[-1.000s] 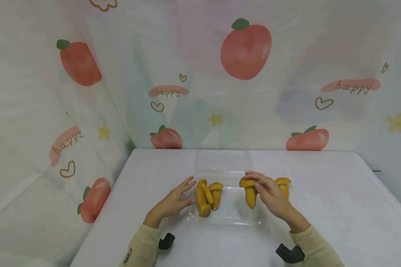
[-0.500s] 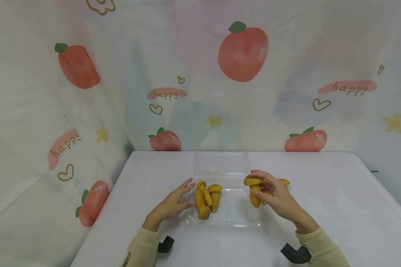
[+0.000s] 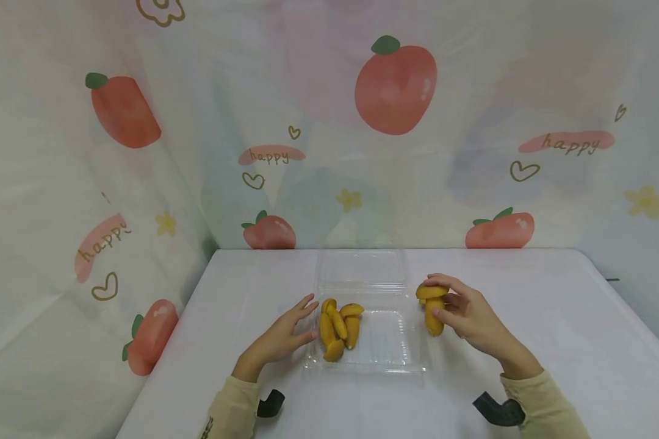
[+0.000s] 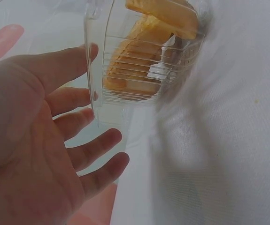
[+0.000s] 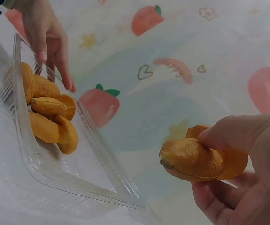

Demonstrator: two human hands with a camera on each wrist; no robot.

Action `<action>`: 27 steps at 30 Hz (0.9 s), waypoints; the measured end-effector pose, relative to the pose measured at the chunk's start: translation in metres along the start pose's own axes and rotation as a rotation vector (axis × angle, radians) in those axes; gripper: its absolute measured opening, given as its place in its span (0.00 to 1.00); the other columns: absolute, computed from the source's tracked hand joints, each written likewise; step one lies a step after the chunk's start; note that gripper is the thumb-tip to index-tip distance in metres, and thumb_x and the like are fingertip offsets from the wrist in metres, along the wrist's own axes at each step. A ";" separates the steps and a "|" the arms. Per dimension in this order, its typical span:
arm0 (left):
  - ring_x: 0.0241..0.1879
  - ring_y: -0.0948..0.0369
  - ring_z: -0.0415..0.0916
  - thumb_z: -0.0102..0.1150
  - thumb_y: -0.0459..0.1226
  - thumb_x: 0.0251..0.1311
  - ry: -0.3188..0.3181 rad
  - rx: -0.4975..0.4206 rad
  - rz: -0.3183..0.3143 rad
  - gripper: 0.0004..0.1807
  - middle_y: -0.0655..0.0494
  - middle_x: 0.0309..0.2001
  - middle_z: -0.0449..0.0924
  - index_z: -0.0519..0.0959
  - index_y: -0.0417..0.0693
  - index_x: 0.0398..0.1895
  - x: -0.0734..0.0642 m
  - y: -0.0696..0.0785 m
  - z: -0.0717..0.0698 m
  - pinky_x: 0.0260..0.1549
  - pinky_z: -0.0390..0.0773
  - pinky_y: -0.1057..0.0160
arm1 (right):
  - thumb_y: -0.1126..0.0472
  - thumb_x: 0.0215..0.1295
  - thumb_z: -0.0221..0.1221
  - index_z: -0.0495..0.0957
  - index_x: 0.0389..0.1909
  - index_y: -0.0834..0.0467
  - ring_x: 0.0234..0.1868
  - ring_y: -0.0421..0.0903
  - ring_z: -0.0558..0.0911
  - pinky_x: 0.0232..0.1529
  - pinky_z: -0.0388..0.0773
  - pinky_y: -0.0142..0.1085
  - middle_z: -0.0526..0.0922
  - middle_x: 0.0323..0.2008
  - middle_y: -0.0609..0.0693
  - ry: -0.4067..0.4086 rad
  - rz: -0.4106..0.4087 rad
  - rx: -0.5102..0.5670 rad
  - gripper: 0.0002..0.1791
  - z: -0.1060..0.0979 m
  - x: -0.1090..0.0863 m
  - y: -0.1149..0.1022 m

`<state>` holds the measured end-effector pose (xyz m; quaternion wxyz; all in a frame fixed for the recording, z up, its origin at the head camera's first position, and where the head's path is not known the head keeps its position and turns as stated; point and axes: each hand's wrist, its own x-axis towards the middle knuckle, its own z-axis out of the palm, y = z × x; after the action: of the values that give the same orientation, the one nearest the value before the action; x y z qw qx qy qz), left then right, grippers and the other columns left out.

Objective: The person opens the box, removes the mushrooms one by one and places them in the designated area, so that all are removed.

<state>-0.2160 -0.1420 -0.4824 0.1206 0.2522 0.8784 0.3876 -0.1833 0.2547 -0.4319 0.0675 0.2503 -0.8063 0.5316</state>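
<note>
In the head view my right hand [image 3: 475,320] holds a yellow mushroom [image 3: 434,316] just right of a clear plastic container [image 3: 387,332]. The right wrist view shows my thumb on top of the mushroom [image 5: 191,159] and fingers underneath, its stem end pointing away from the palm. Several similar yellow mushrooms [image 3: 332,332] lie together at the container's left end. Spread and fairly straight, the fingers of my left hand [image 3: 277,338] reach the container's left side; in the left wrist view the fingertips of that hand [image 4: 45,126] are right at the clear rim.
The container's clear lid [image 3: 362,268] lies folded back behind it on the white table [image 3: 252,274]. A patterned curtain [image 3: 307,122] with peach prints stands behind the table and along its left side. Dark curved pieces [image 3: 500,410] sit at both wrists.
My right hand has moved right with the mushroom, from over the container's right part to beside it. A mushroom seen past that hand earlier is out of sight. The left hand stays put.
</note>
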 end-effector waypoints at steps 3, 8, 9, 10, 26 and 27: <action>0.80 0.41 0.48 0.60 0.43 0.70 0.003 0.005 0.000 0.38 0.45 0.82 0.47 0.59 0.41 0.78 0.000 0.000 0.000 0.75 0.53 0.35 | 0.75 0.68 0.59 0.67 0.65 0.71 0.52 0.28 0.80 0.51 0.80 0.21 0.75 0.57 0.32 0.008 0.008 0.000 0.26 -0.006 -0.001 -0.001; 0.80 0.41 0.48 0.60 0.44 0.70 0.001 0.015 -0.001 0.38 0.45 0.82 0.47 0.59 0.41 0.78 0.000 -0.001 0.000 0.75 0.54 0.35 | 0.77 0.66 0.57 0.67 0.65 0.71 0.54 0.26 0.78 0.54 0.77 0.18 0.72 0.60 0.33 0.038 -0.007 0.004 0.26 -0.015 -0.004 -0.001; 0.80 0.41 0.48 0.60 0.44 0.70 0.002 0.016 0.000 0.38 0.45 0.82 0.47 0.59 0.41 0.78 0.000 -0.001 0.000 0.75 0.53 0.35 | 0.78 0.66 0.57 0.67 0.65 0.71 0.55 0.27 0.78 0.55 0.76 0.17 0.72 0.60 0.34 0.044 -0.010 0.000 0.26 -0.017 -0.004 -0.001; 0.80 0.41 0.47 0.60 0.44 0.70 0.001 0.019 0.001 0.38 0.45 0.82 0.47 0.59 0.42 0.78 0.000 -0.001 0.000 0.75 0.53 0.35 | 0.77 0.66 0.58 0.67 0.65 0.70 0.54 0.26 0.78 0.54 0.77 0.17 0.72 0.60 0.35 0.049 -0.009 -0.011 0.26 -0.018 -0.004 -0.001; 0.80 0.42 0.48 0.61 0.42 0.70 0.003 0.019 0.012 0.37 0.44 0.82 0.47 0.60 0.42 0.78 0.000 0.001 -0.002 0.76 0.53 0.36 | 0.79 0.68 0.55 0.65 0.67 0.70 0.52 0.27 0.80 0.48 0.80 0.18 0.75 0.58 0.34 0.063 0.021 -0.029 0.27 -0.044 -0.013 0.022; 0.80 0.41 0.47 0.61 0.42 0.70 0.002 0.017 0.011 0.37 0.44 0.82 0.47 0.60 0.42 0.78 0.000 0.001 -0.001 0.76 0.53 0.36 | 0.78 0.68 0.55 0.65 0.67 0.70 0.51 0.26 0.80 0.48 0.79 0.17 0.75 0.58 0.33 0.071 0.029 -0.039 0.27 -0.044 -0.013 0.023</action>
<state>-0.2162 -0.1427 -0.4809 0.1154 0.2575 0.8804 0.3812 -0.1898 0.3058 -0.4369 0.0931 0.2183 -0.8172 0.5252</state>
